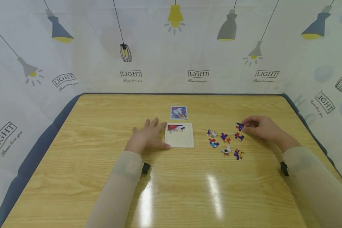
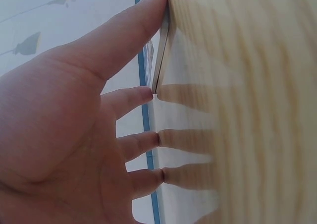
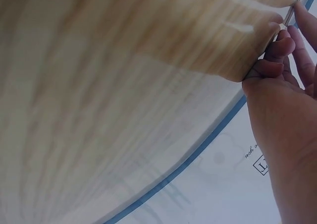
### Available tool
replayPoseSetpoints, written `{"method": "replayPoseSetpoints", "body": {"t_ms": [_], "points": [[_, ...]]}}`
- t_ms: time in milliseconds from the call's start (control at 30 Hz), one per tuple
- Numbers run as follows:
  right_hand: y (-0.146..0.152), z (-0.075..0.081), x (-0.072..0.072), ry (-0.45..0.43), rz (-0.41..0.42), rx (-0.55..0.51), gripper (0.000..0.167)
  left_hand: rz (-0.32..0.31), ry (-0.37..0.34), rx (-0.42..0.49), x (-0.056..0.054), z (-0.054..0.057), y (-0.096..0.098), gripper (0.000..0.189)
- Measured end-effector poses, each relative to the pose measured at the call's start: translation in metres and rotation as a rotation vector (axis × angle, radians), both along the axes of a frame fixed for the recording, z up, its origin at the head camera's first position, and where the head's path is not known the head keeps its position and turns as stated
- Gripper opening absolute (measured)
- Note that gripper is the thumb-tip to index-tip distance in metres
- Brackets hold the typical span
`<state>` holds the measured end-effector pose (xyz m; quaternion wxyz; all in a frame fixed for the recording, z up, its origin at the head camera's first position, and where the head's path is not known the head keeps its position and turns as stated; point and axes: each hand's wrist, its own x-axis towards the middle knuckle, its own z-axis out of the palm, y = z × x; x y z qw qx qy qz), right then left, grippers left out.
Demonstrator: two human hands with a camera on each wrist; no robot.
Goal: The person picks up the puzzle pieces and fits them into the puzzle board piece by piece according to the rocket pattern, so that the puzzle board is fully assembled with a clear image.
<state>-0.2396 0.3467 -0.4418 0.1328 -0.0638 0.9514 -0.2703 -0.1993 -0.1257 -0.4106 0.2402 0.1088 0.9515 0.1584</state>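
On the wooden table a square white puzzle tray (image 1: 179,139) holds a few fitted pieces (image 1: 175,128) along its upper left. My left hand (image 1: 148,136) lies spread at the tray's left side, its thumb at the lower left corner and its index finger near the upper left one. In the left wrist view the thumb (image 2: 124,35) reaches along the tray's edge and the other fingertips touch the tabletop. At the right, my right hand (image 1: 259,129) pinches a purple puzzle piece (image 1: 239,126) at its right edge. Its other fingers are curled.
Several loose puzzle pieces (image 1: 225,138) lie between the tray and my right hand. A small picture card (image 1: 179,112) with a white cartoon character sits just behind the tray. Beyond the table's dark-edged border hangs a lamp-patterned cloth (image 1: 165,57).
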Motion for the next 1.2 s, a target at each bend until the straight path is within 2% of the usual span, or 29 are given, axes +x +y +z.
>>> {"method": "replayPoseSetpoints", "body": {"t_ms": [900,1033,1200], "points": [[-0.0002,-0.0005,-0.0004,-0.006,-0.004,0.009,0.05,-0.002,-0.009,0.005,-0.0004,-0.0009,-0.0011,0.108],[0.0019,-0.0022,-0.0019,-0.017,-0.017,0.009,0.054,0.002,-0.012,0.011,-0.0005,-0.0003,-0.001,0.108],[0.0069,-0.0012,0.0014,0.002,-0.043,-0.028,0.067,0.002,-0.006,0.01,-0.0004,-0.0012,-0.0001,0.107]]}}
